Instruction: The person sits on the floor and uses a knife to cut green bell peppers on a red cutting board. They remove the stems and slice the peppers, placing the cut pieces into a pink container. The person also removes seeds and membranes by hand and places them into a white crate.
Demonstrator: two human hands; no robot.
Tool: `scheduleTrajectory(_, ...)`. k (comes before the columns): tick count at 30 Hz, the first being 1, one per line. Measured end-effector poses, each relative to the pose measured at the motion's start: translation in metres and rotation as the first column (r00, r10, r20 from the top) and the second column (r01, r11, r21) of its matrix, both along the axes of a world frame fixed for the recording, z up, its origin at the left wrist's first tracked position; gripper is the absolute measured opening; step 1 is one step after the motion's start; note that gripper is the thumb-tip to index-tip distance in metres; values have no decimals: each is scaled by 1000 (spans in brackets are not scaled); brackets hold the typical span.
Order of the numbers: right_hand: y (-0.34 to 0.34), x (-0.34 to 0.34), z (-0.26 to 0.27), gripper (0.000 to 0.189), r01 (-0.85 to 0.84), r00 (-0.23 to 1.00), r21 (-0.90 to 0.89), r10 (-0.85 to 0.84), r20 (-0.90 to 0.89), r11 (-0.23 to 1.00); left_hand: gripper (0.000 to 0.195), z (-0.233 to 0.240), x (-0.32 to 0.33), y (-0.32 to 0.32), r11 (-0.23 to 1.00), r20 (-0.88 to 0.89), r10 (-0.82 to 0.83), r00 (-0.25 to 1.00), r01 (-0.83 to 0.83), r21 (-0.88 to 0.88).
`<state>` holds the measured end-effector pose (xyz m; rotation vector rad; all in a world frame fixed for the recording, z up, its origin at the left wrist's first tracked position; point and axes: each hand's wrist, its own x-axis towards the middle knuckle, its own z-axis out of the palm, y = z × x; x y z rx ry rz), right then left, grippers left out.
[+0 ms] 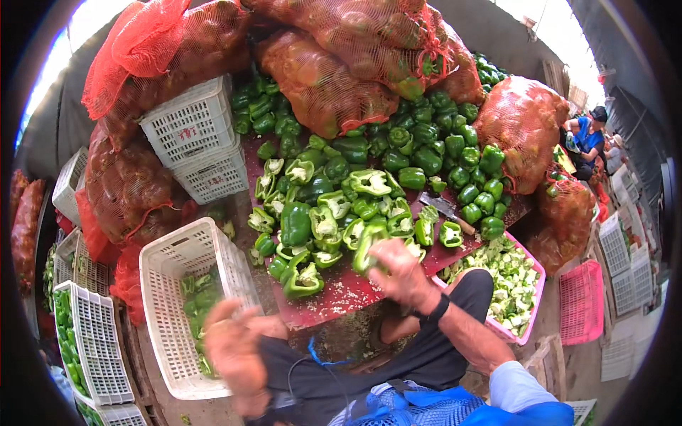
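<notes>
My right hand (402, 271), with a dark band on the wrist, has its fingers on a cut green bell pepper (368, 246) at the near edge of the pile. Both are blurred. My left hand (234, 351) is over the near side of a white plastic crate (184, 314), blurred, its fingers apart and nothing visible in them. Green pepper pieces (200, 301) lie inside that crate. Halved and whole bell peppers (325, 223) cover the red board (335, 293), which is scattered with seeds. A wide-bladed knife (445, 207) with a wooden handle rests at the board's right.
A pink crate (525, 330) of pepper cores stands by my right knee. Red mesh sacks (330, 80) bulge behind the pile. White crates (192, 133) are stacked at the left. Another person (586, 138) sits at the far right, near an upright pink basket (581, 303).
</notes>
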<state>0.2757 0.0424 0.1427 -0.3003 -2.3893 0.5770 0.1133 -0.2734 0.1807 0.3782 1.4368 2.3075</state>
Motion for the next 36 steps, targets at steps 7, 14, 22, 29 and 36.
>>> scheduleTrajectory(7, -92, 9, 5, 36, -409, 913, 99, 408, 30, 907, 40, -77, 55, 102, 884, 499, -449, 741, 286, 370)
scheduleTrajectory(14, -98, 31, -26, 50, -418, 892, -50, 420, 169, 907, 26, -129, 61, 100, 923, 352, -316, 881, 371, -101)
scheduleTrajectory(22, -105, 29, -56, 32, -329, 873, -316, 414, 257, 890, 29, -119, 62, 102, 892, 109, -295, 949, 315, -325)
scheduleTrajectory(29, -113, 30, -57, 25, -392, 907, -96, 402, 128, 915, 25, -125, 57, 111, 931, 377, -217, 900, 307, -197)
scheduleTrajectory(36, -105, 36, -11, 21, -260, 964, -414, 207, -168, 872, 34, -133, 57, 111, 924, 674, -354, 649, 129, 360)
